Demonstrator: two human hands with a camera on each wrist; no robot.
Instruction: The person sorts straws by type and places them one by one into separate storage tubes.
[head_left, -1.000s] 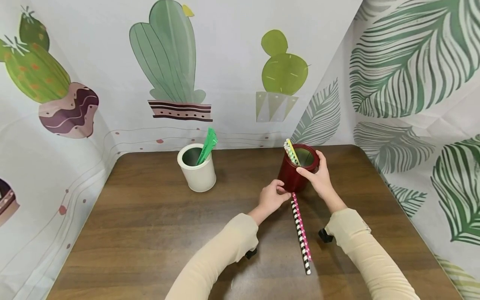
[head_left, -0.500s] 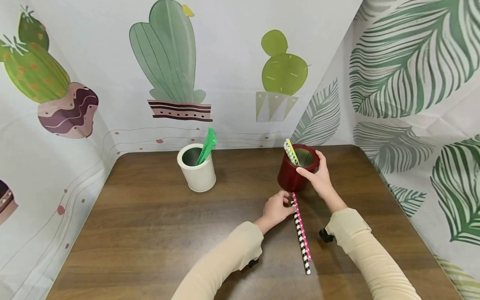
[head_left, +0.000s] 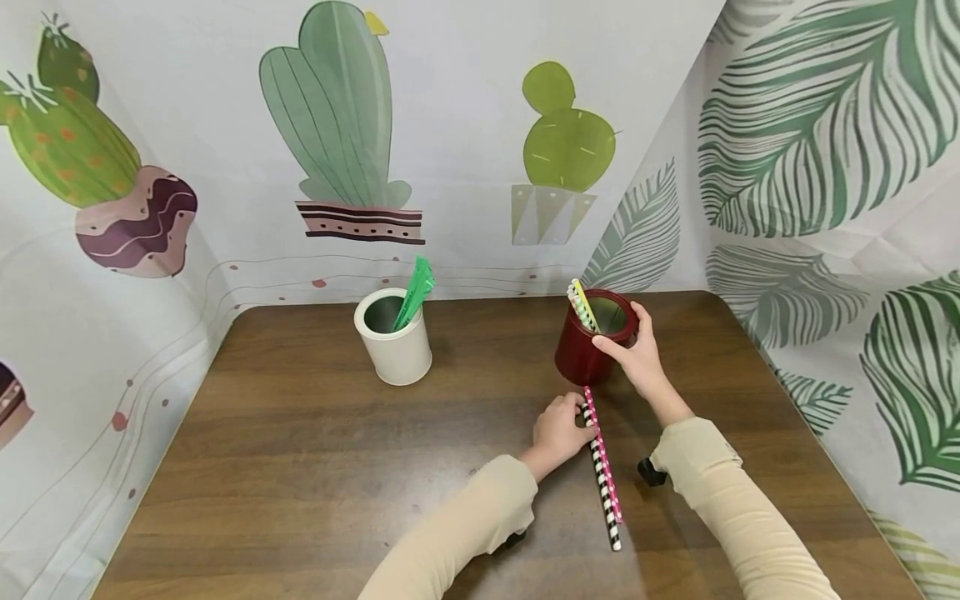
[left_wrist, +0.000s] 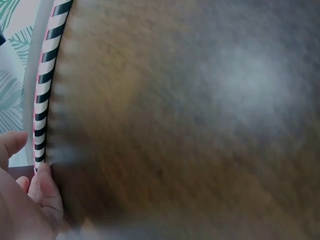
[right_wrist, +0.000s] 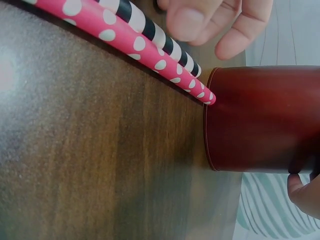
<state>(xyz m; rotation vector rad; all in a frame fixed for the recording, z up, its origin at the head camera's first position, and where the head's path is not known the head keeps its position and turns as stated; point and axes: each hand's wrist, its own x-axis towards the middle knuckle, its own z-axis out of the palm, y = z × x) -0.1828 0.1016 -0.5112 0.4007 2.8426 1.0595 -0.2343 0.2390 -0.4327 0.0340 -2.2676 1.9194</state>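
Two paper straws lie side by side on the table, one black-and-white striped (head_left: 603,492) and one pink with white dots (head_left: 610,477). My left hand (head_left: 558,430) is at their far end, fingers loosely bent beside the striped straw and thumb over the pair. In the left wrist view its fingertips are right at the end of the striped straw, the thumb apart. My right hand (head_left: 637,354) grips the rim of a dark red cup (head_left: 579,354), which stands upright just beyond the straws. Several patterned straws (head_left: 581,304) lean inside this cup.
A white cup (head_left: 401,358) stands upright at the back, left of the red one, with green wrapped sticks (head_left: 415,292) leaning in it. The wooden table (head_left: 300,467) ends at a cloth backdrop (head_left: 465,167) printed with cacti and leaves.
My left hand has come down from the base of the red cup toward me and right, along the straws, its thumb now over them. The right hand, cups and straws have stayed put.
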